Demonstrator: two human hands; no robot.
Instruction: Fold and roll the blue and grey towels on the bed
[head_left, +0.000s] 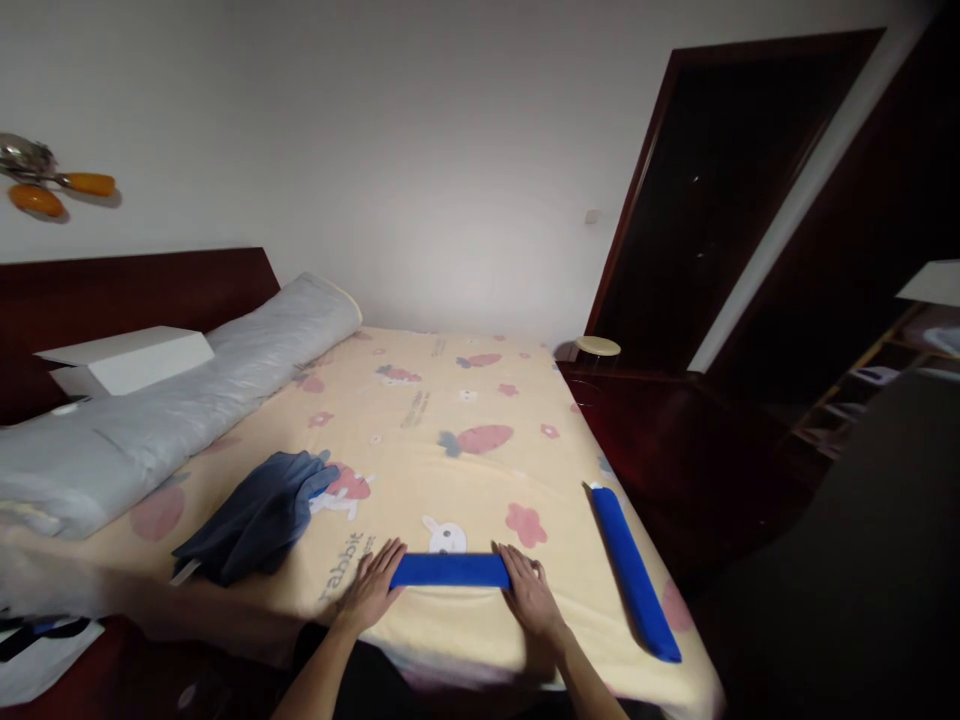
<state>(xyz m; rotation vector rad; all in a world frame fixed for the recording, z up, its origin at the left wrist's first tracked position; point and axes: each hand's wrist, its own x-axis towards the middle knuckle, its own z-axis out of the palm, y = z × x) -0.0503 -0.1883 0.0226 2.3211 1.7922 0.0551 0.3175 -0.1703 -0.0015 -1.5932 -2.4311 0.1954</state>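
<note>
A flat, bright blue strip of what looks like folded fabric lies crosswise near the front edge of the bed, between my hands. My left hand holds its left end, fingers laid over the end and pointing forward. At the other end, my right hand grips it in the same way, with the thumb side partly hidden. A second, longer blue strip rests along the bed's right side, apart from my hands. To the left is a crumpled dark blue cloth.
The bed has a cream sheet printed with rabbits and carrots. A rolled grey mattress or quilt and an open white box are by the headboard. Beyond the right edge are a round stool, a dark door and a shelf.
</note>
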